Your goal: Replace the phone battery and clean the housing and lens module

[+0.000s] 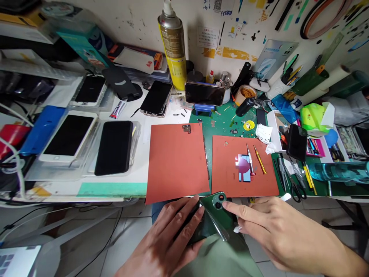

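Observation:
At the bottom centre, a dark green phone back [223, 212] with a camera bump lies over the lap, below the table's front edge. My left hand [175, 234] is wrapped over its left part, fingers together. A clear film [218, 227] hangs partly peeled across the green surface. My right hand [278, 227] touches the camera area with its index fingertip; the other fingers are curled round a thin white-tipped stick [285, 197] and something small and white at the phone's edge.
Two red-brown mats [175, 165] [225, 184] lie near the table's front edge. Screwdrivers [260, 159], scissors [296, 191] and a teal bottle [340, 172] are at the right. Several phones [113, 148] lie left; a spray can [174, 50] stands behind.

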Demonstrator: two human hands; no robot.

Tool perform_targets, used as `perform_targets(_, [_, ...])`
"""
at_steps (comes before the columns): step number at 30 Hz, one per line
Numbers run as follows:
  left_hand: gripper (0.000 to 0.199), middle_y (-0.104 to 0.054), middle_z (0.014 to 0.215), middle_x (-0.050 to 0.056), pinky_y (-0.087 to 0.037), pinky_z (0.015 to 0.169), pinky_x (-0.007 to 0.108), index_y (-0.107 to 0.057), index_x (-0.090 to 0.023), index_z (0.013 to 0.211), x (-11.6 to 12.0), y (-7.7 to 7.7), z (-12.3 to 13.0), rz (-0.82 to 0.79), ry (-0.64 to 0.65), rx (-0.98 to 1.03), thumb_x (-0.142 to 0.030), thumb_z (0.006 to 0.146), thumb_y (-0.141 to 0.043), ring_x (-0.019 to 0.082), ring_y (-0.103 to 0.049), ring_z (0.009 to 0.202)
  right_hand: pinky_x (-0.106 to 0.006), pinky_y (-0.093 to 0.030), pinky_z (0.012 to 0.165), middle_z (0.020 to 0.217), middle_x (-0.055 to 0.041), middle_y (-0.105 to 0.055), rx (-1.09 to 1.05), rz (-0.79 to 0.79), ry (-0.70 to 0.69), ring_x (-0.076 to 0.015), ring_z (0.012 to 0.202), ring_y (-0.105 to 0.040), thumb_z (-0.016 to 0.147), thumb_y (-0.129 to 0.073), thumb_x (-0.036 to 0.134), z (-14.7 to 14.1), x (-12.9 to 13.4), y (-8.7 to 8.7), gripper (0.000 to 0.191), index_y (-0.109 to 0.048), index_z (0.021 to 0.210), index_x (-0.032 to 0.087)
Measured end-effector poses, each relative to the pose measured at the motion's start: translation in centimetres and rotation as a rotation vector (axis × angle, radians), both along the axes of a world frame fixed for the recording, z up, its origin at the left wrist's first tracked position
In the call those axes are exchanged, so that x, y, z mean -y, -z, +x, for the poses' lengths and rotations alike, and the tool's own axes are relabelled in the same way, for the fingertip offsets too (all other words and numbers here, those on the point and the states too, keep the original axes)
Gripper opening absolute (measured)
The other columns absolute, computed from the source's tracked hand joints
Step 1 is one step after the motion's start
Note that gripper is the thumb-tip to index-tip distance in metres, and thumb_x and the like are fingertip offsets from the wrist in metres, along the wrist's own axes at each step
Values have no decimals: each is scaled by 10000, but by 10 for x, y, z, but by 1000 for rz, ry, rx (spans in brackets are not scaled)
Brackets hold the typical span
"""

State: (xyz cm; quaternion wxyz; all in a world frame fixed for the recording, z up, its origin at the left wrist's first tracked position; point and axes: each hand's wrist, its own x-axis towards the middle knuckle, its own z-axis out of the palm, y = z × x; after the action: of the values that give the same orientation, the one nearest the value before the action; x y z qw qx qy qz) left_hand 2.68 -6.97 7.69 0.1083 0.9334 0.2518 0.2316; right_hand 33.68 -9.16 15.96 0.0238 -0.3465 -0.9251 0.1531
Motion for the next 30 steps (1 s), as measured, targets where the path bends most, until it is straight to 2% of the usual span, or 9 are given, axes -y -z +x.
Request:
perform_targets(3, [505, -665, 1469, 218, -494, 1174, 515, -594, -42, 1496, 2, 4, -3, -1, -21, -8, -271, 1052, -664, 346, -601, 1380, -373, -571, 678, 1440, -106, -722, -81, -15, 67, -211, 822, -746, 871, -492, 0, 7, 8, 2, 337, -719, 1054, 168])
perform_targets(8, [537, -654, 1487, 218, -455, 1198, 526, -592, -43, 1499, 4, 5, -6, 22, -26, -40, -288, 1033, -699, 357, -589, 1393, -376, -589, 721, 1493, -69, -689, -116, -33, 160, -230, 885, -769, 897, -485, 15, 12, 18, 10, 329, -701, 1079, 185])
perform_targets(12, [543, -655, 1489, 212, -478, 1175, 516, -591, -58, 1502, 5, 3, -4, 6, -21, -44, -291, 1026, -710, 362, -578, 1413, -373, -589, 675, 1519, -79, -661, -103, -14, 137, -220, 825, -774, 862, -464, 5, 6, 14, 11, 337, -700, 1029, 178])
perform_targets(16, [547, -656, 1482, 227, -498, 1145, 532, -594, -47, 1496, 6, 2, -1, 9, -8, -36, -270, 1014, -725, 383, -571, 1421, -376, -553, 552, 1603, -116, -559, -34, -28, 62, -201, 700, -760, 793, -482, 18, -2, 5, 9, 341, -710, 1001, 161])
perform_targets(19, [543, -673, 1453, 231, -516, 1111, 534, -600, -50, 1491, 6, 2, 0, 18, -21, -27, -264, 1009, -729, 390, -587, 1399, -379, -541, 521, 1633, -117, -512, 1, -45, 37, -203, 683, -760, 747, -504, 24, -5, 2, 10, 364, -718, 1007, 161])
perform_targets(25, [531, -679, 1443, 232, -500, 1123, 523, -605, -40, 1480, 6, 1, 0, 15, -14, -16, -268, 1016, -727, 382, -573, 1411, -381, -566, 544, 1651, -124, -479, 31, -34, 39, -209, 697, -763, 746, -532, 27, -5, 7, 14, 344, -728, 1000, 151])
perform_targets(30, [536, -658, 1466, 243, -484, 1135, 540, -598, -32, 1486, 7, 3, -2, 9, -19, -26, -280, 1026, -715, 389, -565, 1413, -376, -598, 609, 1603, -104, -559, -2, -24, 49, -212, 725, -765, 754, -530, 23, -5, 11, 13, 378, -741, 1041, 151])
